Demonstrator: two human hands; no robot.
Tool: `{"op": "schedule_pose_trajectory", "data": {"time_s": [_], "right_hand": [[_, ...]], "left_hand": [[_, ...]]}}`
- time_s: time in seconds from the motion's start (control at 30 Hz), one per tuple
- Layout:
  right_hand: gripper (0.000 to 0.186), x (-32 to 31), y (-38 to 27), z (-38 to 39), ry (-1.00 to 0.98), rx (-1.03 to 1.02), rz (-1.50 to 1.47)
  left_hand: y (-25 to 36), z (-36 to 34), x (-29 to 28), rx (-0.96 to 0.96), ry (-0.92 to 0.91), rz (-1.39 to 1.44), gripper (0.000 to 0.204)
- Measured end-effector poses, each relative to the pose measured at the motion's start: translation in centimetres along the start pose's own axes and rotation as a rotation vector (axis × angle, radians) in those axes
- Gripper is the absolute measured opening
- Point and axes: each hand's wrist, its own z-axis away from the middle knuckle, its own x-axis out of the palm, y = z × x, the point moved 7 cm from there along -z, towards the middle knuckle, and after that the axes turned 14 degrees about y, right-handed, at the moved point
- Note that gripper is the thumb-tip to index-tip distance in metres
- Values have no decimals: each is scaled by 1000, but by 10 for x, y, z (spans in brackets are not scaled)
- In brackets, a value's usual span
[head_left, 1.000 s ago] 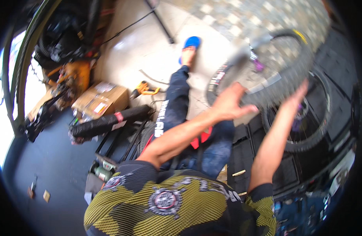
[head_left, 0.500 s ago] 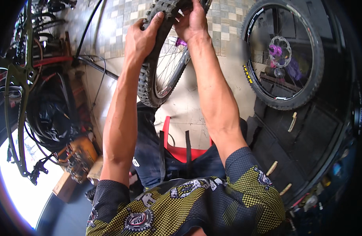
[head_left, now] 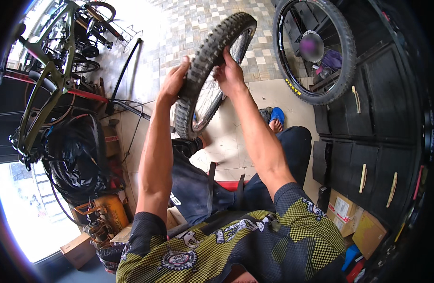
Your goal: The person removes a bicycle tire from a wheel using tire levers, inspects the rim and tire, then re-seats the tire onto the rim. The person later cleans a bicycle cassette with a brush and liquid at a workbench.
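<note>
I hold a knobby-tyred bicycle wheel [head_left: 205,49] upright and tilted out in front of me, above my legs. My left hand [head_left: 175,80] grips the tyre from the left, its thumb along the tread. My right hand [head_left: 229,75] has hold of its right side, thumb raised against the inner sidewall and fingers curled, partly hidden by the wheel. A second wheel [head_left: 347,66] with a black rim and purple hub stands at the upper right, beside black cabinets [head_left: 382,155].
A green bicycle frame [head_left: 49,82] hangs at upper left near other bike parts. Black bundled bags [head_left: 73,155], yellow equipment [head_left: 113,212] and a cardboard box [head_left: 78,252] are on the left. More cardboard boxes [head_left: 344,210] lie at right. A blue sandal [head_left: 278,118] is on my foot.
The wheel was swung from the right to upright between both hands. Since half a second ago it sits lower and a little further right in view, and my view has shifted.
</note>
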Motion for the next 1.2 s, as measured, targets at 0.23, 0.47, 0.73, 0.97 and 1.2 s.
{"op": "schedule_pose_trajectory", "data": {"time_s": [0.23,0.47,0.73,0.97,1.2], "right_hand": [[52,11,6,76,75,44,-65],[78,-55,-19,66,427,-95,286],[89,-77,-13,62,520,-603,1423],[89,-37,5,49,352,-519,1306],[84,-83,89,127,56,-35,716]], "left_hand": [[-79,-12,7,-112,-44,16,97],[-79,54,94,-154,-54,420,86],[-128,109,78,0,34,452,67],[-103,106,32,284,519,246,61],[-25,37,4,-125,158,698,70]]}}
